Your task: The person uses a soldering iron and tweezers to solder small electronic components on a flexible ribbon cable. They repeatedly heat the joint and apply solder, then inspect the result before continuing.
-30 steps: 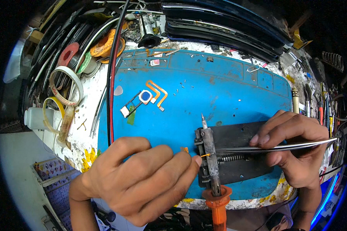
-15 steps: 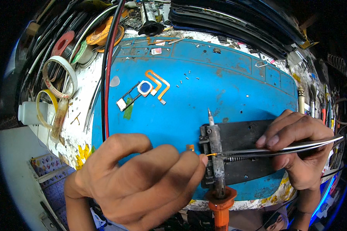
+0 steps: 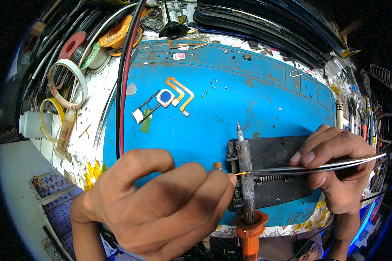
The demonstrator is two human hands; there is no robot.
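Note:
My left hand (image 3: 165, 204) is closed in a pinch on a small orange flex cable (image 3: 217, 166). One end stands up above the fingers, and a thin strip points right toward the soldering iron (image 3: 245, 161). My right hand (image 3: 337, 161) grips a pair of tweezers (image 3: 350, 163) between thumb and fingers. Their tips reach left over the iron's metal barrel, close to the strip's end; whether they pinch it is too small to tell. The iron lies with its point away from me and its orange handle toward me, across a black phone-like panel (image 3: 278, 152).
A blue work mat (image 3: 196, 130) bears a fingerprint-button flex part (image 3: 165, 98) and several tiny screws (image 3: 213, 87). Red and black cables (image 3: 125, 74) cross the left side. Tape rolls (image 3: 67, 85) stand at left. Dark phone panels (image 3: 265, 26) are stacked at the back.
Both hands keep nearly the same place and grip. The strip's end shows slightly farther over the iron's barrel, and the whole view has shifted a little.

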